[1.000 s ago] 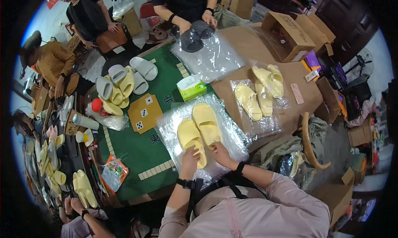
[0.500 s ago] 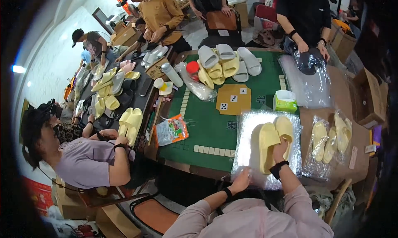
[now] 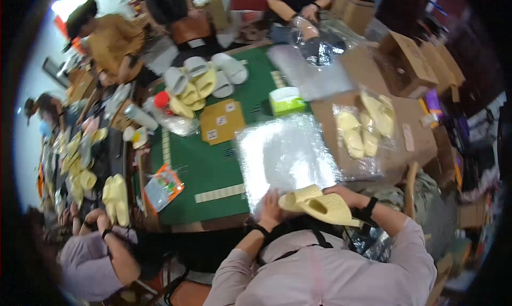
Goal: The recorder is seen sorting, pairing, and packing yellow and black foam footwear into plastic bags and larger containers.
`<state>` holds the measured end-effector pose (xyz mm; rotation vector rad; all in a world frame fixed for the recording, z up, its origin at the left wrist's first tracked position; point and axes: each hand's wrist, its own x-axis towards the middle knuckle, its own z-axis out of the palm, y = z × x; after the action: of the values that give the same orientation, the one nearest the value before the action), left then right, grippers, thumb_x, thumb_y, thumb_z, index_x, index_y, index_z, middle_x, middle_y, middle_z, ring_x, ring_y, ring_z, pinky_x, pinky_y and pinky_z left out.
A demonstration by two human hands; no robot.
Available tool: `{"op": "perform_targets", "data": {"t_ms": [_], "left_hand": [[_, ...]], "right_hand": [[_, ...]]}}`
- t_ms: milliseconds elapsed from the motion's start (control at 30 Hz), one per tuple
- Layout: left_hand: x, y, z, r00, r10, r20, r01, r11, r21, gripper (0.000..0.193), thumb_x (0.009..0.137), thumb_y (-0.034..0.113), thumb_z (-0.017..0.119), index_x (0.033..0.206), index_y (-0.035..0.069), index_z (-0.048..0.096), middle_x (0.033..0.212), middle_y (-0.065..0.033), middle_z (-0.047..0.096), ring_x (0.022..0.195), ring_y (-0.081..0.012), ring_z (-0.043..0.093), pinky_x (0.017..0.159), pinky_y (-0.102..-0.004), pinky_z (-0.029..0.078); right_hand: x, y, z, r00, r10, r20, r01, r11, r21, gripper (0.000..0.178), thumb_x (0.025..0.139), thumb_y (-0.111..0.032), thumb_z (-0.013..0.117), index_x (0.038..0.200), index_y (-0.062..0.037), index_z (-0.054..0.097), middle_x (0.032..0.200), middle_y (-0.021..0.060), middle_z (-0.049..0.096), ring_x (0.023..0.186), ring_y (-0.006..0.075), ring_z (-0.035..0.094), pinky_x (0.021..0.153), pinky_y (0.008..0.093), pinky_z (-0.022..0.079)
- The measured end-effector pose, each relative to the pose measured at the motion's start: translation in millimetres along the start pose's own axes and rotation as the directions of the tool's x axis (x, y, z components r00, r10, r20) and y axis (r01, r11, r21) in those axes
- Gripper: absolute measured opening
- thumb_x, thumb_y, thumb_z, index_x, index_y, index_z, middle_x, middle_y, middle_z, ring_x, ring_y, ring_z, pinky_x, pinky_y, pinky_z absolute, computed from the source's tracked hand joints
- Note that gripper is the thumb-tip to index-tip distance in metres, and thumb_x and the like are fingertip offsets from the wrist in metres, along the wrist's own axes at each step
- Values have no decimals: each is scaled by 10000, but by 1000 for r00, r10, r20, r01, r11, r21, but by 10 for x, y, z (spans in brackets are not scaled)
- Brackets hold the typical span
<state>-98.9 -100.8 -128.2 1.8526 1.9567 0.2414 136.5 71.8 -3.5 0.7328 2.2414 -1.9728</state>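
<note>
A pair of pale yellow slippers (image 3: 319, 203) is tilted just above the table's near edge, soles partly turned up. My right hand (image 3: 345, 195) grips them from the right, its fingers partly hidden behind the slippers. To their left, my left hand (image 3: 271, 210) is at the near left corner of a stack of clear plastic bags (image 3: 282, 151), touching it. Its fingers are blurred, and I cannot tell whether they pinch a bag. The shiny bags lie flat in front of me on the green mat (image 3: 218, 162).
Right of the stack lie bagged yellow slippers (image 3: 368, 130) on cardboard. Beyond stand a tissue pack (image 3: 287, 101), grey and yellow slippers (image 3: 197, 82) and a red-lidded jar (image 3: 162, 101). An orange-edged packet (image 3: 164, 188) lies left. Co-workers sit and stand around; one (image 3: 306, 18) handles clear bags opposite.
My right hand has lifted the yellow slippers off the bags and brought them toward me, tilting them. My left hand stays by the stack's near left corner. The whole view has swung right.
</note>
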Motion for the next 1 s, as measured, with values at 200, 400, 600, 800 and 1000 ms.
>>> {"op": "perform_targets", "data": {"t_ms": [200, 400, 600, 800, 1000], "left_hand": [[109, -62, -173, 871, 335, -359, -228, 924, 308, 236, 766, 200, 546, 976, 114, 611, 1043, -134, 558, 1046, -338, 490, 858, -476, 383], [239, -21, -174, 897, -151, -415, 83, 981, -178, 156, 811, 184, 558, 876, 45, 533, 858, -124, 564, 881, -307, 547, 810, -417, 410], [297, 58, -486, 920, -144, -366, 51, 966, -252, 150, 831, 163, 588, 868, 18, 570, 858, -149, 599, 829, -338, 567, 757, -401, 448], [224, -331, -197, 951, -21, -309, -137, 866, -482, 226, 796, 82, 598, 1012, 16, 609, 960, -177, 627, 878, -347, 593, 800, -383, 470], [155, -120, -336, 944, 1, -331, -58, 985, -162, 351, 743, 112, 590, 1090, 66, 568, 1044, -113, 571, 974, -314, 516, 893, -426, 383]], "right_hand": [[-287, -12, 189, 993, 105, 56, -111, 984, 137, 184, 802, -114, 631, 958, -19, 609, 884, 36, 639, 820, 95, 549, 732, 268, 449], [-248, 51, 416, 1000, -8, 2, 7, 990, 141, 208, 819, -146, 608, 976, -14, 572, 964, 104, 611, 886, 132, 539, 775, 286, 426], [-224, 277, 477, 925, -146, -350, 115, 987, -109, 166, 797, -119, 604, 916, -11, 561, 881, 141, 587, 821, 213, 549, 743, 307, 429], [-286, 131, 376, 934, 52, -354, -51, 999, 13, 132, 778, -83, 612, 843, -23, 514, 823, 100, 562, 779, 172, 525, 705, 298, 427], [-140, 269, 572, 946, -134, -296, 198, 960, 198, 238, 788, -175, 628, 942, -26, 524, 894, 160, 562, 836, 270, 523, 741, 340, 415]]}}
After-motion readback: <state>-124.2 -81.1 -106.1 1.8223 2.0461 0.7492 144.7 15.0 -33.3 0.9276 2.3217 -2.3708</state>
